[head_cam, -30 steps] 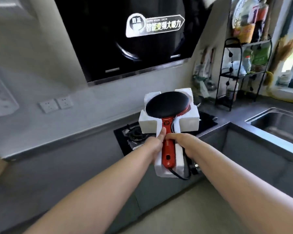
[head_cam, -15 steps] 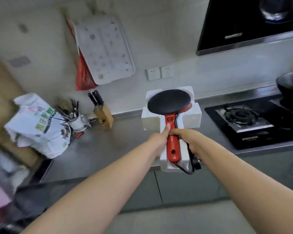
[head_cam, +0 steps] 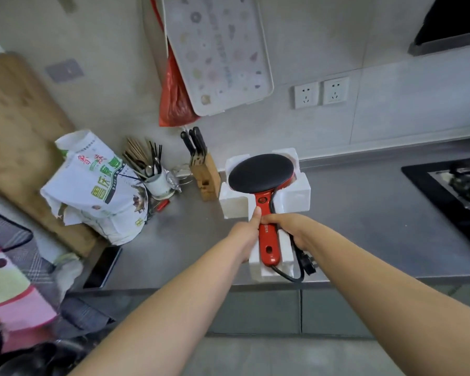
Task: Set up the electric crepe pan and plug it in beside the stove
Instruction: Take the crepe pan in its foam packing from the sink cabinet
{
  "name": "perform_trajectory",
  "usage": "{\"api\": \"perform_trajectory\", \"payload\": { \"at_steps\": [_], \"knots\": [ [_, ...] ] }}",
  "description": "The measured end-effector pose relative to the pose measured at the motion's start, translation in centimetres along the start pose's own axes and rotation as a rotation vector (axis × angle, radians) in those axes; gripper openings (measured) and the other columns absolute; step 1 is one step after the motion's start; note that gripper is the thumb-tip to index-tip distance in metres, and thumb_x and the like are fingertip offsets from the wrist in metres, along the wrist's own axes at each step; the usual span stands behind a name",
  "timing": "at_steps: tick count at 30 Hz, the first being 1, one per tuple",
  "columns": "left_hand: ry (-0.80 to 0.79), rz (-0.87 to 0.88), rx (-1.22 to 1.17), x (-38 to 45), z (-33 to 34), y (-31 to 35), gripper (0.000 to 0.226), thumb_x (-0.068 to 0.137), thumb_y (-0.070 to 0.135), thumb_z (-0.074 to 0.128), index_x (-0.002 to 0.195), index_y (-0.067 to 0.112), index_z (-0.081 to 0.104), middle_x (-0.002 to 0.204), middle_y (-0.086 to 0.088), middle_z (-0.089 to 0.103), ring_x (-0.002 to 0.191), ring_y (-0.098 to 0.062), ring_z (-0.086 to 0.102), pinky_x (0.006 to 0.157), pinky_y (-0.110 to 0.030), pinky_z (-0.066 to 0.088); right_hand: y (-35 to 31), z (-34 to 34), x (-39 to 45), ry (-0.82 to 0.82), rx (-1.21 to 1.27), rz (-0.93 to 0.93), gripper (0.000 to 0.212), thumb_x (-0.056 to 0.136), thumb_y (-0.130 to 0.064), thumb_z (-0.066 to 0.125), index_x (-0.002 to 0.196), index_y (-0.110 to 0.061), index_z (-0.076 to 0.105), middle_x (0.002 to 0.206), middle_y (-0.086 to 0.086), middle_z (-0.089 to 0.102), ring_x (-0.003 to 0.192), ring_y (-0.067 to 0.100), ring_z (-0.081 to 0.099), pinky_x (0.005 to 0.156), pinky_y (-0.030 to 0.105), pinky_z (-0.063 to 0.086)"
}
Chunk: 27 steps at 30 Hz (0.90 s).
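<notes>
The electric crepe pan [head_cam: 261,172], with a black round plate and a red handle, lies in a white foam packing tray [head_cam: 296,191]. I hold both over the grey counter [head_cam: 364,226]. My left hand [head_cam: 246,232] grips the tray's left side, thumb on the red handle. My right hand [head_cam: 289,226] grips the right side across the handle. The black cord and plug [head_cam: 307,264] hang at the tray's near end. Two white wall sockets [head_cam: 320,91] sit above and to the right. The gas stove [head_cam: 456,191] is at the right edge.
A wooden knife block [head_cam: 205,177] stands just left of the foam tray. Further left are a utensil cup [head_cam: 158,183], a printed white bag [head_cam: 92,185] and a wooden board [head_cam: 19,137]. A white tray and red bag [head_cam: 174,101] hang on the wall. A phone [head_cam: 103,267] lies near the counter edge.
My view has swung left from the stove and hood to the counter beside it. Both hands keep the same hold on the foam tray and pan, now lower and over the counter.
</notes>
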<state>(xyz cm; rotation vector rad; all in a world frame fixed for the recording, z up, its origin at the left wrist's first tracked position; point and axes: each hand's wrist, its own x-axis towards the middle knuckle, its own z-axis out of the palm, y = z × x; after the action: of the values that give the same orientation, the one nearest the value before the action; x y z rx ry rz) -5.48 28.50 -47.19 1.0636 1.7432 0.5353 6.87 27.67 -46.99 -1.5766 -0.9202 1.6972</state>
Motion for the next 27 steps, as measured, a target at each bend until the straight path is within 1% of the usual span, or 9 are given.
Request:
{"api": "perform_trajectory", "payload": {
  "at_steps": [2,3,5,7,14,17,20,23,27],
  "knots": [
    [0.004,-0.042,-0.013,3.1,-0.4,-0.1,0.062,0.093,0.067,0.035,0.098,0.01,0.059,0.077,0.001,0.06,0.074,-0.019,0.057,0.082,-0.03,0.043,-0.4,0.4,3.2,-0.015,-0.005,0.022,0.035,0.077,-0.033,0.076,0.103,-0.011,0.065,0.094,0.01,0.075,0.088,0.029,0.071,0.089,0.042,0.055],
    [-0.012,-0.078,-0.032,5.2,-0.7,0.2,0.065,0.092,0.067,0.036,0.101,0.007,0.061,0.082,-0.002,0.065,0.077,-0.021,0.061,0.085,-0.031,0.047,-0.8,0.7,5.4,-0.021,-0.004,0.038,0.038,0.076,-0.032,0.077,0.105,-0.011,0.064,0.096,0.011,0.075,0.09,0.03,0.072,0.09,0.043,0.055],
    [-0.039,-0.131,-0.061,8.4,-1.1,0.4,0.069,0.09,0.069,0.038,0.11,0.009,0.065,0.099,-0.007,0.072,0.092,-0.028,0.068,0.095,-0.04,0.052,-1.4,1.1,8.8,-0.028,-0.014,0.068,0.043,0.074,-0.031,0.079,0.109,-0.01,0.064,0.098,0.011,0.075,0.091,0.03,0.072,0.09,0.044,0.055],
    [-0.025,-0.16,-0.074,11.5,-1.5,0.7,0.067,0.09,0.069,0.039,0.113,0.011,0.065,0.109,-0.008,0.072,0.102,-0.031,0.067,0.099,-0.043,0.051,-2.0,1.6,12.1,-0.037,-0.023,0.09,0.047,0.073,-0.031,0.08,0.112,-0.01,0.063,0.099,0.011,0.075,0.091,0.03,0.072,0.089,0.044,0.056],
    [-0.098,-0.24,-0.117,18.6,-2.2,0.8,0.064,0.092,0.064,0.039,0.12,0.011,0.061,0.119,-0.011,0.069,0.111,-0.033,0.065,0.102,-0.045,0.049,-2.0,2.4,20.1,-0.046,-0.045,0.157,0.052,0.072,-0.037,0.08,0.114,-0.014,0.062,0.1,0.008,0.075,0.091,0.028,0.072,0.088,0.043,0.055],
    [-0.121,-0.264,-0.102,20.6,-2.0,0.4,0.065,0.089,0.069,0.039,0.117,0.016,0.064,0.113,-0.009,0.071,0.105,-0.032,0.068,0.101,-0.046,0.049,-1.5,2.4,22.1,-0.026,-0.067,0.172,0.045,0.076,-0.038,0.077,0.11,-0.013,0.063,0.095,0.005,0.073,0.086,0.022,0.069,0.07,0.034,0.052],
    [-0.131,-0.274,-0.125,22.8,-1.5,-0.9,0.061,0.084,0.073,0.042,0.107,0.022,0.065,0.1,-0.006,0.075,0.094,-0.03,0.072,0.096,-0.047,0.053,-0.9,2.5,23.3,-0.005,-0.096,0.188,0.04,0.075,-0.041,0.077,0.103,-0.014,0.064,0.094,0.004,0.073,0.086,0.02,0.068,0.08,0.034,0.052],
    [-0.151,-0.286,-0.185,24.8,-1.5,-1.7,0.058,0.085,0.07,0.045,0.111,0.022,0.067,0.097,-0.007,0.076,0.092,-0.03,0.073,0.094,-0.048,0.054,-0.9,3.0,24.3,0.026,-0.084,0.209,0.032,0.077,-0.039,0.077,0.092,-0.015,0.061,0.083,0.001,0.069,0.075,0.018,0.065,0.067,0.03,0.049],
    [-0.169,-0.308,-0.229,26.3,-2.4,-2.2,0.05,0.088,0.063,0.047,0.106,0.022,0.069,0.094,-0.01,0.077,0.088,-0.031,0.074,0.091,-0.05,0.055,-0.8,3.9,25.2,0.052,-0.131,0.256,0.04,0.071,-0.046,0.08,0.084,-0.015,0.059,0.085,0.005,0.068,0.075,0.022,0.066,0.066,0.031,0.049]
  ]
}}
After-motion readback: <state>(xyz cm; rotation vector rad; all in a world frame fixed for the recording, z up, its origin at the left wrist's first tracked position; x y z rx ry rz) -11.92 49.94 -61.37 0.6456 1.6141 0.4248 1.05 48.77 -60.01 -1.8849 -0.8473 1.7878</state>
